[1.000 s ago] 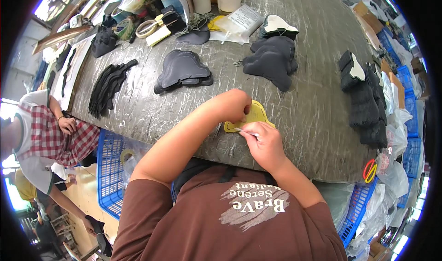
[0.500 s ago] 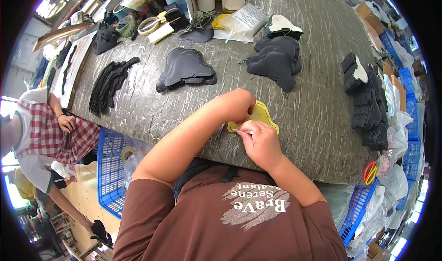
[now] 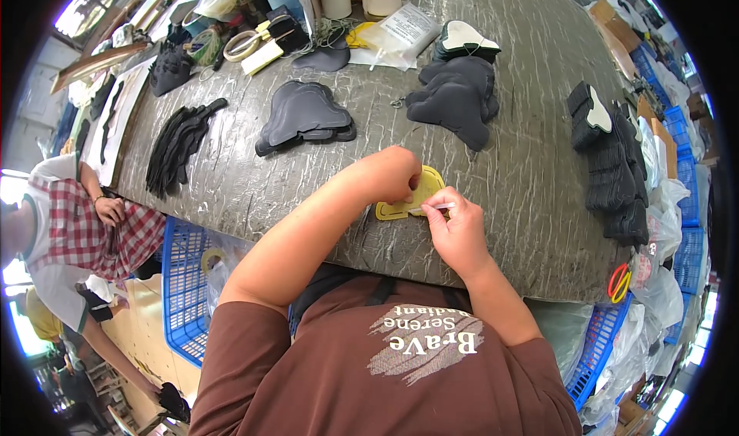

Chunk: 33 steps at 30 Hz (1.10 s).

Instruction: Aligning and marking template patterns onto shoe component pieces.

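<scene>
A flat yellow template [image 3: 431, 180] with a cut-out slot near its edge lies close to the table's front edge. The bent fingers of my left hand [image 3: 398, 176] are closed and press it down from the left. My right hand [image 3: 460, 232] pinches a thin white pen [image 3: 437, 206], whose tip end is over the template's lower part. Whatever may be under the template is hidden. Beyond my hands are two stacks of dark grey cut pieces, one on the left [image 3: 300, 116] and one on the right [image 3: 458, 97].
Black narrow strips [image 3: 181, 143] lie at the left, and stacked black pieces [image 3: 612, 167] at the right edge. Yellow-red scissors [image 3: 618, 282] rest at the right corner. Tape rolls, a plastic bag [image 3: 400, 32] and tubs stand behind. A person in a checked apron [image 3: 88, 220] is at the left.
My right hand has moved right with the pen, away from the template's left slot. My left hand stays on the template. The whole view has shifted slightly.
</scene>
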{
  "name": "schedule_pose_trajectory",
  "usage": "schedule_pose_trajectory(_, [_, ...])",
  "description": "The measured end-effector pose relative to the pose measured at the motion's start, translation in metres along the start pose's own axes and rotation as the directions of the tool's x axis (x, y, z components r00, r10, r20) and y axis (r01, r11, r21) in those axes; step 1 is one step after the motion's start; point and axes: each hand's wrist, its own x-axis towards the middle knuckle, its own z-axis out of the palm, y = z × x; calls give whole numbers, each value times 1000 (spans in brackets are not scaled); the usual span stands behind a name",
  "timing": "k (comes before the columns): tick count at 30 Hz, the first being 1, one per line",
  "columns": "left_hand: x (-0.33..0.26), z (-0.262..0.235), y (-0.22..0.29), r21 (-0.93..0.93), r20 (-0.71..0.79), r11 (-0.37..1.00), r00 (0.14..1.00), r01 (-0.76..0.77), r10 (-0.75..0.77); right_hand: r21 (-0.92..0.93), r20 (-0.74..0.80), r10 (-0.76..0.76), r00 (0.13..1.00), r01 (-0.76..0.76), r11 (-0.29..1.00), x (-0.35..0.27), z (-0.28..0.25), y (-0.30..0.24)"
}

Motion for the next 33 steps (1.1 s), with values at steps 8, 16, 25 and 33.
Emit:
schedule_pose_trajectory(8, [-3,0,1,-19,7,1000,1000,20,-20,-17,-27,29,999,-29,999,1,-8,1])
schedule_pose_trajectory(16, [-6,-2,5,-21,-5,1000,1000,16,-16,-55,-70,24,997,-28,998,0,-11,2])
schedule_pose_trajectory(25, [-5,-1,4,28,-25,999,999,-30,30,-116,-69,-23,997,15,993,-2,-9,0])
schedule_pose_trajectory(33, [-3,0,3,15,-14,1000,1000,-13,13,-84,-100,-3,995,-5,996,-7,-17,4])
